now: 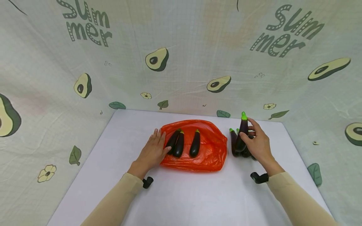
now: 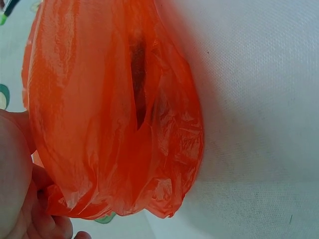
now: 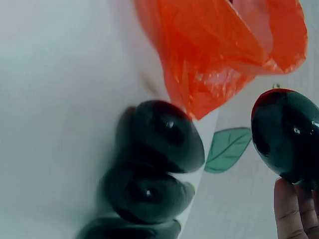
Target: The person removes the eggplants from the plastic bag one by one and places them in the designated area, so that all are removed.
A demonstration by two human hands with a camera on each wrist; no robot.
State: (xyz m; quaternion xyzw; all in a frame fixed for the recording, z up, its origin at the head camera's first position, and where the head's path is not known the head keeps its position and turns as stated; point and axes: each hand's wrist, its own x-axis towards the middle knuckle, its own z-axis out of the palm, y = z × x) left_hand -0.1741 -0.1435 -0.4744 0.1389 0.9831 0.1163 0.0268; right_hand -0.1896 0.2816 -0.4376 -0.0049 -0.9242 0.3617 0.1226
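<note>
My right hand [image 1: 259, 145] holds a dark eggplant [image 1: 242, 133] between thumb and fingers, its green stem end up. In the right wrist view the eggplant's rounded end [image 3: 286, 134] shows above the fingers [image 3: 289, 209]. Below the held one lie several more eggplants [image 1: 233, 142] on the table. Against the left side of a red plastic bag [image 1: 210, 157] rests my left hand [image 1: 151, 150], fingers extended and thumb spread over the bag's edge. Three eggplants [image 1: 195, 144] lie in the bag, two side by side near my left thumb. The left wrist view shows the bag's outer wall [image 2: 99, 124].
A white table [image 1: 192, 197] carries everything. Cloth with avocado and leaf prints [image 1: 186, 62] hangs behind it and on both sides. Black straps with small mounts [image 1: 258, 178] sit on both wrists. The bag stands between the two hands.
</note>
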